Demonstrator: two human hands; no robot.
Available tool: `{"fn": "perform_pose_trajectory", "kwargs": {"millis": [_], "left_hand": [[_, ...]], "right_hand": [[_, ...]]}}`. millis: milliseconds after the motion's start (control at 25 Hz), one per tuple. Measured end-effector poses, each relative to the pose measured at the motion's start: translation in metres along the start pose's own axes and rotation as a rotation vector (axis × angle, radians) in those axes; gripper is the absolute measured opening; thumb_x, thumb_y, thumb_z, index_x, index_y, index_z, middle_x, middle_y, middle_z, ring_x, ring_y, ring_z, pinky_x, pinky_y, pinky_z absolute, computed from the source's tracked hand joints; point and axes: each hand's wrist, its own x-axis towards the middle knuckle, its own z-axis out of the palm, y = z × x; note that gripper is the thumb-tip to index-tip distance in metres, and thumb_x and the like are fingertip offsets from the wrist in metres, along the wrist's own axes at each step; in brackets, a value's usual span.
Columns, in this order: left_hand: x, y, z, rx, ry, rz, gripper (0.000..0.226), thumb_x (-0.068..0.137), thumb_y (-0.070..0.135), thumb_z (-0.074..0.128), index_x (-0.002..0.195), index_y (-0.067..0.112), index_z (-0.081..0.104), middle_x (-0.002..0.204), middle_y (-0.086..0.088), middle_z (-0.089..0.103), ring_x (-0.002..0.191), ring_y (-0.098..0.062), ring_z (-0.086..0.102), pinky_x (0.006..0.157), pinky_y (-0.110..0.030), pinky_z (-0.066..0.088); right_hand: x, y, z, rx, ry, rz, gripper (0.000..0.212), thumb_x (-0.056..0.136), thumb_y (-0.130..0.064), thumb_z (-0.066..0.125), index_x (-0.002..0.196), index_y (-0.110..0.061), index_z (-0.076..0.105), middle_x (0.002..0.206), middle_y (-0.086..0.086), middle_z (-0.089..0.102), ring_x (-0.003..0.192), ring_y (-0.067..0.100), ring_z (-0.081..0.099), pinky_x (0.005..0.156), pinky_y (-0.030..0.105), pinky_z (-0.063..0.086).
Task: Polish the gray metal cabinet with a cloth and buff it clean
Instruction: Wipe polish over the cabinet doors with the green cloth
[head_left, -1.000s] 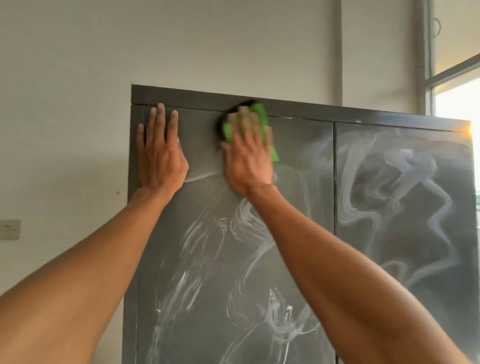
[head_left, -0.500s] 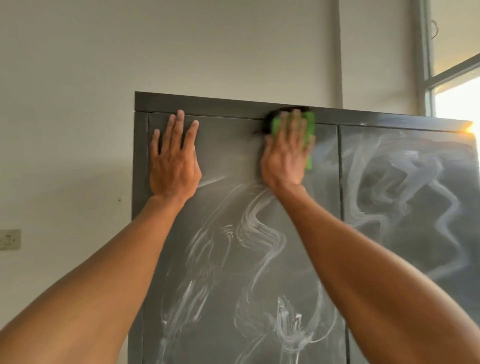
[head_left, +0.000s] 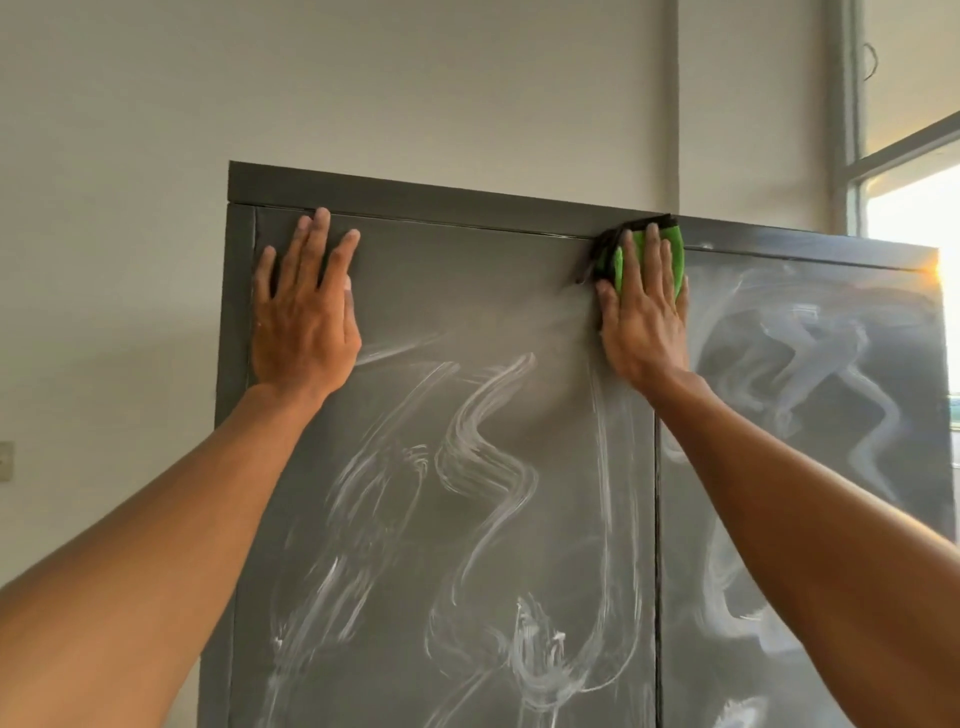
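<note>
Green cloth (head_left: 672, 249) w/ a black edge is lying flat on the gray metal cabinet (head_left: 467, 291), at the very top of the left door, just beside the centre seam (head_left: 657, 519) and touching the top rail. I'm watching through the head cam. The right hand (head_left: 644, 317) is covering the cloth w/ fingers straight and close together, palm pressing it onto the metal. It isn't pinching or curling round it, prob. b/c flat pressure is rubbing more surface per pass than a bunched grip would.

The left hand (head_left: 304, 322) is resting bare on the same door near its upper left corner, fingers straight & slightly fanned, holding nothing. I'm reading that as a brace: it's steadying the body and the door while the other arm is pushing high up.

White polish streaks (head_left: 483, 441) are swirling over the mid & lower left door and over most of the right door (head_left: 831, 415). The strip btw the two hands is looking dull and streak-free. So I'm judging the buffing as early: top band of one door done, the rest waiting.

Next I'm expecting a pass lower down or across the seam, w/ even pressure so the residue is lifting, not smearing. Glare from the window (head_left: 914, 208) is washing out the cabinet's right edge, so I'm not judging that area.
</note>
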Motion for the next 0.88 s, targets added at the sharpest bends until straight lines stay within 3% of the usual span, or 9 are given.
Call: {"fn": "perform_pose_trajectory", "kwargs": {"millis": [240, 440, 600, 800, 880], "left_hand": [[-0.002, 0.001, 0.001, 0.014, 0.043, -0.001, 0.048, 0.108, 0.012, 0.037, 0.155, 0.018, 0.039, 0.168, -0.008, 0.026, 0.156, -0.025, 0.023, 0.123, -0.051, 0.017], [-0.004, 0.004, 0.0, 0.045, 0.046, -0.001, 0.048, 0.107, 0.01, 0.037, 0.154, 0.018, 0.04, 0.168, -0.006, 0.027, 0.156, -0.022, 0.023, 0.123, -0.049, 0.017], [-0.004, 0.006, -0.001, 0.061, 0.05, -0.002, 0.048, 0.107, 0.011, 0.035, 0.155, 0.018, 0.039, 0.168, -0.005, 0.027, 0.156, -0.021, 0.022, 0.124, -0.047, 0.016], [-0.009, 0.009, -0.002, 0.064, 0.044, -0.038, 0.048, 0.108, 0.014, 0.032, 0.155, 0.019, 0.039, 0.168, -0.005, 0.026, 0.157, -0.022, 0.021, 0.124, -0.046, 0.014], [-0.013, 0.017, -0.002, 0.069, 0.03, -0.074, 0.048, 0.108, 0.017, 0.03, 0.156, 0.02, 0.037, 0.169, -0.005, 0.025, 0.157, -0.021, 0.019, 0.125, -0.048, 0.013]], "right_hand": [[-0.007, 0.043, -0.003, -0.088, 0.013, -0.451, 0.06, 0.107, -0.05, 0.032, 0.162, -0.031, 0.018, 0.171, -0.001, 0.008, 0.158, 0.018, 0.003, 0.127, 0.05, 0.011], [0.013, 0.045, 0.003, 0.041, 0.061, -0.518, 0.06, 0.103, -0.057, 0.039, 0.157, -0.031, 0.035, 0.169, -0.002, 0.019, 0.157, 0.017, 0.012, 0.126, 0.047, 0.014], [0.034, 0.037, -0.003, 0.042, 0.093, -0.583, 0.055, 0.106, -0.049, 0.041, 0.158, -0.031, 0.035, 0.169, 0.001, 0.019, 0.157, 0.017, 0.012, 0.126, 0.046, 0.014], [-0.1, 0.043, 0.025, -0.058, -0.085, -0.855, 0.065, 0.099, -0.042, 0.052, 0.159, -0.03, 0.031, 0.17, 0.003, 0.016, 0.157, 0.022, 0.011, 0.125, 0.051, 0.014], [-0.109, 0.047, 0.024, -0.086, -0.123, -0.944, 0.064, 0.1, -0.043, 0.051, 0.16, -0.031, 0.029, 0.17, 0.003, 0.015, 0.157, 0.022, 0.012, 0.125, 0.051, 0.016]]}}
